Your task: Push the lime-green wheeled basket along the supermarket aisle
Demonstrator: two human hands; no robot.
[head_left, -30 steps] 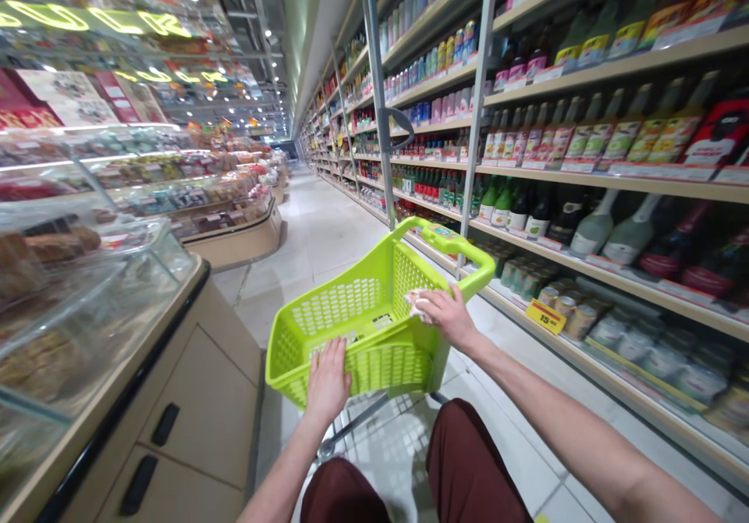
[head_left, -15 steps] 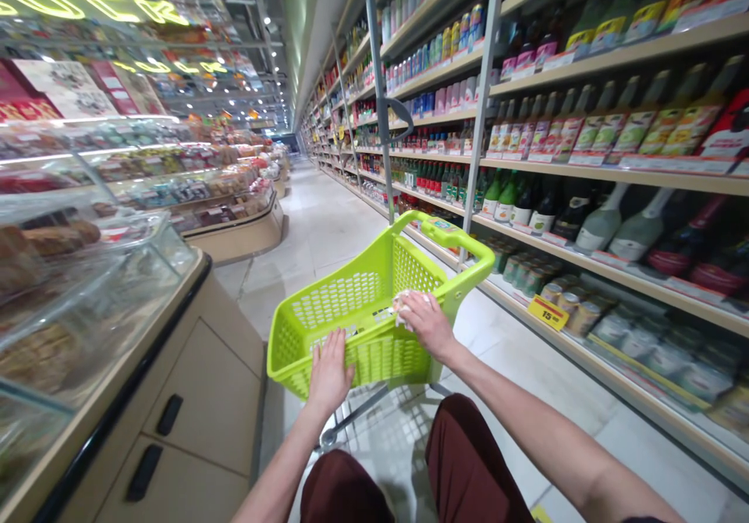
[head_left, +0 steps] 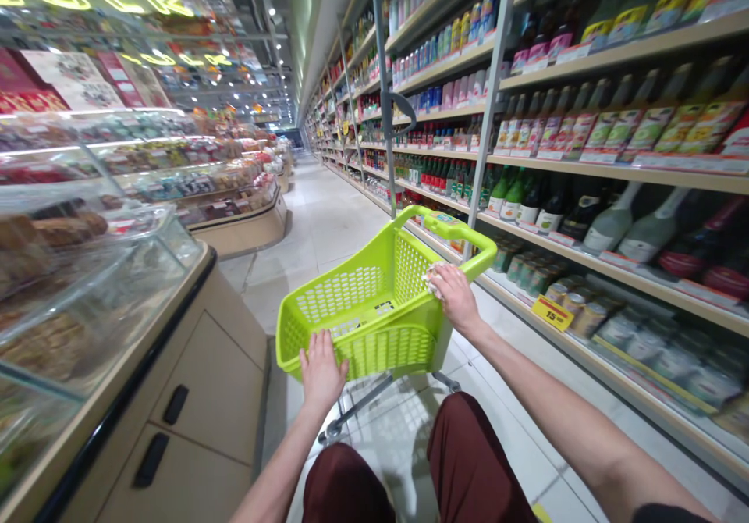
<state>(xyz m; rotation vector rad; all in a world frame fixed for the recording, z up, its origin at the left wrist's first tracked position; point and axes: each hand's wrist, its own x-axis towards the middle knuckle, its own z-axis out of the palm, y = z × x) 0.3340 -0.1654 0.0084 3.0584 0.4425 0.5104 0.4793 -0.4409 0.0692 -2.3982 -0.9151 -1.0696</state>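
Note:
A bright green shopping cart (head_left: 389, 351) with perforated plastic walls stands side-on before my knees. My left hand (head_left: 323, 371) lies with outstretched fingers over the near rim, close to the cart's left end. At the right end of that rim, my right hand (head_left: 456, 295) presses a crumpled whitish wipe (head_left: 431, 275) against the plastic, just below the handle (head_left: 483, 254). My palm covers part of the wipe. Through the basket opening, a black-and-white printed patch (head_left: 385, 307) shows on the bottom.
Shelves of bottles (head_left: 612, 215) and cans line the right side, with a yellow price tag (head_left: 551, 313) low down. On the left is a glass-topped display counter (head_left: 204, 375) with black-handled doors. A tiled aisle (head_left: 319, 211) runs ahead between them.
My right hand has slid the wipe right along the near rim toward the handle. My left hand has shifted slightly left along the rim, still flat on it.

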